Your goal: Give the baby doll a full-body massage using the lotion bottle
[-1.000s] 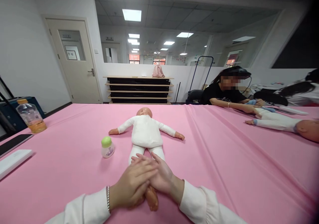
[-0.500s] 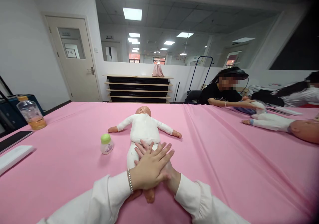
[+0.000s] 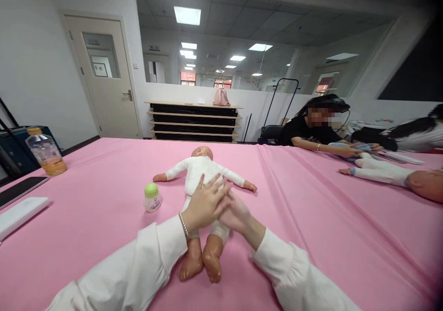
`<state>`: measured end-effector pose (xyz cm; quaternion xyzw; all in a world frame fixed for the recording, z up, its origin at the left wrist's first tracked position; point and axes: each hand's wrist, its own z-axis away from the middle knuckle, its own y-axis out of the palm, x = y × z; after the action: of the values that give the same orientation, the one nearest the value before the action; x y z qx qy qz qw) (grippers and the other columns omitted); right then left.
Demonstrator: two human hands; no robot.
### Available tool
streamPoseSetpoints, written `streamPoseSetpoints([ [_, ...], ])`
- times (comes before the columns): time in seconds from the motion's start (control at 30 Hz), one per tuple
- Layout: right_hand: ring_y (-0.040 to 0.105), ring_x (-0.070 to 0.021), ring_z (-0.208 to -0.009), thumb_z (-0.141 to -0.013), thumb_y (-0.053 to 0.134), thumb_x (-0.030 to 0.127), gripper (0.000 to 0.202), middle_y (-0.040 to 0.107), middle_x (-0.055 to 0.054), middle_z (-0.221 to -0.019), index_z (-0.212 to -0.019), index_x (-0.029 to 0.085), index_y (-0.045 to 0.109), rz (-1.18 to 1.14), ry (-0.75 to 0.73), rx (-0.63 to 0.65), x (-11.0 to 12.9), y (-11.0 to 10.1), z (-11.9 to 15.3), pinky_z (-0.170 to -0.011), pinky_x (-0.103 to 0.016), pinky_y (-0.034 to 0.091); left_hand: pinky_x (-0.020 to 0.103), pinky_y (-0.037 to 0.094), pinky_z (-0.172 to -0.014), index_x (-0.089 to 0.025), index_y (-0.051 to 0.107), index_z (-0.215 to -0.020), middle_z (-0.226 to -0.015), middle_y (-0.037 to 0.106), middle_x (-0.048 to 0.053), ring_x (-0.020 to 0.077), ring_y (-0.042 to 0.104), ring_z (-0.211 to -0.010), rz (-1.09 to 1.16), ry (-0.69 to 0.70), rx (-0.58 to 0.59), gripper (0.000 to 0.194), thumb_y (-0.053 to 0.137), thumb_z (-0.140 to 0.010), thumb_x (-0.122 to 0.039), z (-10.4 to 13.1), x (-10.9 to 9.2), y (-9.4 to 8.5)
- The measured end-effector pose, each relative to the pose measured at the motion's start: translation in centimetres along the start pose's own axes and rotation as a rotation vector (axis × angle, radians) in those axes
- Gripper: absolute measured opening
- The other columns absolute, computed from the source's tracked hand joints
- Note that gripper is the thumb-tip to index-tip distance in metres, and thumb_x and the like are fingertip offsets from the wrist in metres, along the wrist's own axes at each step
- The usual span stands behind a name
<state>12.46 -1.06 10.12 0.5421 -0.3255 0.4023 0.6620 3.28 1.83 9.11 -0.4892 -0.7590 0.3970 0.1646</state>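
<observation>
A baby doll (image 3: 202,168) in white clothes lies on its back on the pink cloth (image 3: 294,255), head away from me, bare feet toward me. Over its lower body, my left hand (image 3: 206,205) has its fingers spread and touches my right hand at the fingers. My right hand (image 3: 235,212) is turned partly palm up, slightly blurred, its fingers extended. Neither hand holds anything. A small jar with a green lid (image 3: 152,198) stands left of the doll.
At the left are a bottle with orange liquid (image 3: 46,153), a black phone (image 3: 20,191) and a white flat object (image 3: 22,216). On the right, a person in black (image 3: 311,126) handles blue cloth near another doll (image 3: 387,172). A second person is farther right.
Both hands have lifted and moved forward from the doll's legs, uncovering its feet. My right hand has slid out from beneath the left and turned. The person opposite now handles blue cloth.
</observation>
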Motion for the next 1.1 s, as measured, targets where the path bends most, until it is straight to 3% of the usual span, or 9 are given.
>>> streamPoseSetpoints([
  [0.1, 0.048, -0.0192, -0.115, -0.084, 0.04, 0.032, 0.031, 0.057, -0.008, -0.116, -0.103, 0.018, 0.059, 0.122, -0.208, 0.165, 4.7, -2.7, -2.5, -0.099, -0.038, 0.034, 0.043, 0.027, -0.104, -0.018, 0.047, -0.124, -0.123, 0.055, 0.007, 0.0203, 0.042, -0.12, -0.026, -0.083, -0.139, 0.04, 0.037, -0.085, -0.016, -1.8, 4.2, 0.2],
  [0.17, 0.052, -0.0177, -0.108, -0.078, 0.051, 0.027, 0.02, 0.062, -0.003, -0.106, -0.095, 0.021, 0.062, 0.406, -0.512, 0.131, 6.9, -3.0, -5.1, -0.099, -0.037, 0.033, 0.038, 0.039, -0.093, -0.016, 0.044, -0.126, -0.114, 0.059, 0.009, 0.0206, 0.05, -0.109, -0.051, -0.128, -0.119, 0.045, 0.038, -0.082, -0.012, -2.8, 6.5, 1.0],
  [0.23, 0.054, -0.0181, -0.101, -0.077, 0.052, 0.023, 0.017, 0.063, -0.003, -0.101, -0.088, 0.019, 0.065, 0.69, -0.662, 0.159, 7.9, -2.2, -8.3, -0.098, -0.036, 0.034, 0.039, 0.043, -0.084, -0.014, 0.052, -0.119, -0.104, 0.062, 0.01, 0.0232, 0.052, -0.101, -0.113, -0.235, -0.08, 0.04, 0.04, -0.08, -0.011, -3.6, 7.8, 2.4],
  [0.33, 0.055, -0.0183, -0.098, -0.076, 0.044, 0.014, 0.026, 0.064, -0.004, -0.1, -0.088, 0.019, 0.067, 0.946, -0.741, 0.203, 7.1, -0.4, -13.3, -0.095, -0.036, 0.036, 0.042, 0.043, -0.079, -0.009, 0.063, -0.098, -0.097, 0.063, 0.015, 0.028, 0.053, -0.098, -0.191, -0.314, 0.004, 0.031, 0.039, -0.079, -0.008, -4.1, 8.2, 4.7],
  [0.47, 0.056, -0.0193, -0.1, -0.068, 0.04, 0.002, 0.044, 0.066, -0.002, -0.101, -0.095, 0.022, 0.069, 1.33, -0.699, 0.42, 3.7, 0.0, -18.1, -0.096, -0.036, 0.035, 0.04, 0.043, -0.079, -0.011, 0.066, -0.087, -0.087, 0.066, 0.013, 0.0247, 0.058, -0.086, -0.146, -0.157, 0.115, 0.027, 0.04, -0.081, -0.013, -3.2, 8.4, 6.7],
  [0.6, 0.055, -0.0176, -0.103, -0.074, 0.041, 0.009, 0.038, 0.065, -0.002, -0.105, -0.098, 0.021, 0.068, 1.277, -0.732, 0.513, 1.4, -1.1, -19.9, -0.099, -0.036, 0.034, 0.034, 0.045, -0.076, -0.015, 0.068, -0.08, -0.081, 0.068, 0.007, 0.0198, 0.061, -0.079, -0.088, -0.116, 0.139, 0.032, 0.036, -0.081, -0.012, -2.0, 9.3, 6.8],
  [0.73, 0.056, -0.0177, -0.103, -0.077, 0.043, 0.014, 0.032, 0.065, -0.003, -0.105, -0.095, 0.02, 0.068, 1.282, -0.719, 0.57, 1.7, -1.9, -20.0, -0.098, -0.036, 0.035, 0.034, 0.045, -0.079, -0.017, 0.067, -0.091, -0.087, 0.069, 0.005, 0.0191, 0.06, -0.083, 0.042, -0.136, 0.07, 0.031, 0.041, -0.076, -0.009, -1.6, 9.7, 6.5],
  [0.9, 0.041, -0.021, -0.121, -0.077, 0.049, 0.018, 0.028, 0.061, -0.003, -0.114, -0.096, 0.024, 0.068, 1.359, -0.831, 0.343, 2.6, -3.7, -19.7, -0.109, -0.045, 0.007, 0.033, 0.042, -0.088, -0.019, 0.062, -0.101, -0.102, 0.065, 0.003, 0.017, 0.054, -0.098, 0.161, -0.15, 0.016, 0.034, 0.039, -0.078, -0.009, -1.6, 9.2, 6.6],
  [1.1, 0.021, -0.0183, -0.134, -0.082, 0.047, 0.035, 0.044, 0.032, -0.007, -0.141, -0.124, 0.02, 0.05, 1.082, -0.729, 0.09, 1.4, -8.2, -18.9, -0.109, -0.042, 0.006, 0.056, 0.028, -0.099, -0.022, 0.05, -0.12, -0.131, 0.047, 0.006, 0.0274, 0.031, -0.127, -0.039, -0.361, 0.003, 0.038, 0.04, -0.083, -0.021, -1.5, 8.4, 6.8],
])
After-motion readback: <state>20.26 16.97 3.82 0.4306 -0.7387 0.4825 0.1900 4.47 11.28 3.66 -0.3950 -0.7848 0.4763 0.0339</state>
